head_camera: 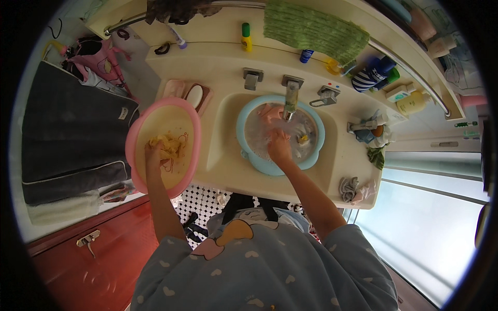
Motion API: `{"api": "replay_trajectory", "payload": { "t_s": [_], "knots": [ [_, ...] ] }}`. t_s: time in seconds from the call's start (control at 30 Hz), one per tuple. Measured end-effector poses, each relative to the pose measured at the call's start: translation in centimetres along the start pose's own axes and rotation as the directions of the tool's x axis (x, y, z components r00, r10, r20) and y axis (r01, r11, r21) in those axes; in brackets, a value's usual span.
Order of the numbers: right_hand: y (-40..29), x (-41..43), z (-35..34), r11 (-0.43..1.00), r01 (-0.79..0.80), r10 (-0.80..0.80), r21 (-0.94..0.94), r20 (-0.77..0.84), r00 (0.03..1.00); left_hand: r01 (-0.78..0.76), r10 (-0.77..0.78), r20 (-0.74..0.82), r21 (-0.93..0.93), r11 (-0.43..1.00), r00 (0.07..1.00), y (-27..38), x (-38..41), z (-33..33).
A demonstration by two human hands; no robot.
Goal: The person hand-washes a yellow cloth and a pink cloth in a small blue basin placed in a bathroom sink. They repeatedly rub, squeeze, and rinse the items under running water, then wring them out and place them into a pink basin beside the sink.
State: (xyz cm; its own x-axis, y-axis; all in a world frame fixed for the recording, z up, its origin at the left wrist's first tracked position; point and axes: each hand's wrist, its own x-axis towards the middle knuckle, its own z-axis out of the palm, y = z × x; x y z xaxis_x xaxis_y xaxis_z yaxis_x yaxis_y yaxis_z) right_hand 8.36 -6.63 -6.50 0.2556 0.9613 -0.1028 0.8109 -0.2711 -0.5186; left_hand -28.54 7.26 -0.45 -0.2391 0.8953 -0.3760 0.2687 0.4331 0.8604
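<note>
My left hand reaches into a pink-rimmed plastic basin at the left of the washbasin. Its fingers are closed on a wet yellow cloth at the bottom. My right hand dips into cloudy water in a light blue plastic basin, below the faucet. The water hides the fingertips, so their grip does not show. A pink cloth floats near the far rim, and a white cloth with a yellow patch lies right of the hand.
The blue basin sits in the sink. A soap bar rests in a dish behind the pink basin. Small crumpled cloths lie at the counter's right end. Bottles line the back ledge, under a green towel on a rail.
</note>
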Motion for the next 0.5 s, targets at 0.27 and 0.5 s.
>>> {"api": "replay_trajectory", "payload": {
  "t_s": [0.27,0.5],
  "knots": [
    [2.8,1.5,3.3,0.951,-0.152,0.197,-0.269,0.153,0.968,-0.551,0.552,0.028,-0.031,0.834,0.833,6.2,-6.6,8.6],
    [0.2,0.9,2.9,-0.063,-0.319,0.412,0.946,0.315,0.855,0.511,-0.153,0.711,-0.322,0.797,0.687,-5.1,-9.0,24.1]
  ]
}}
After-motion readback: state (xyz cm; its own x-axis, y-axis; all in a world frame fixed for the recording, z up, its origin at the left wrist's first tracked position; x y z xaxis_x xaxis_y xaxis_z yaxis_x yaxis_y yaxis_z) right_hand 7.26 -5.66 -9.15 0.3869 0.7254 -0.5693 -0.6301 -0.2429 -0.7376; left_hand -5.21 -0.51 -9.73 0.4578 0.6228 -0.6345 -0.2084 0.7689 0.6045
